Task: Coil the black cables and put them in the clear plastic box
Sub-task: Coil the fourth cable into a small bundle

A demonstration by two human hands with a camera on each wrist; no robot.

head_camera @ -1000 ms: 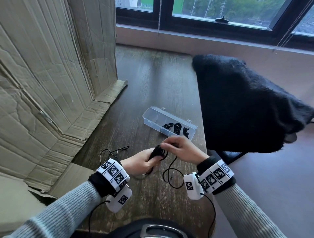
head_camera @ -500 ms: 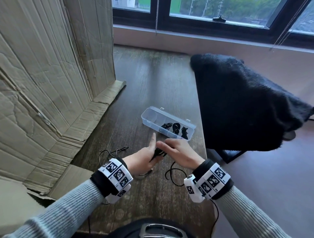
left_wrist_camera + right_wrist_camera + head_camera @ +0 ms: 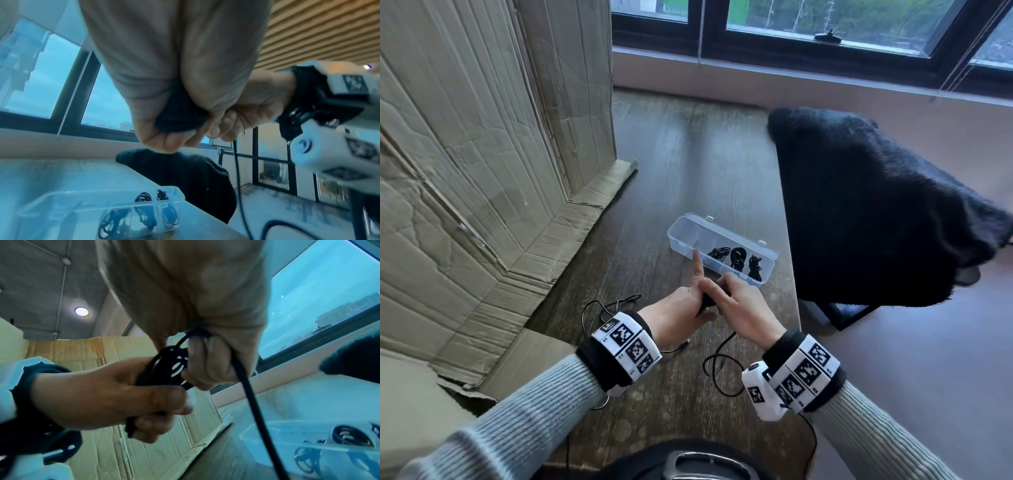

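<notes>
Cardboard (image 3: 465,171) left, blk fleece (image 3: 876,212) right

Grey ribbed sleeves (image 3: 530,407), black-white tag wristbands (image 3: 627,346), seemingly strapped-on.

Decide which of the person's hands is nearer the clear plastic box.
Left. The left hand has its raised forefinger overlapping the clear plastic box in the head view; the right hand sits just short of its near wall.

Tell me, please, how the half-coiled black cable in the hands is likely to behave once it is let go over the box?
The black cable is thin and probably floppy: its free tail hangs in loose curves below the right hand. The loops, gripped by the left hand, may spring open when released. It looks light; three coils already sit in the clear plastic box.
</notes>
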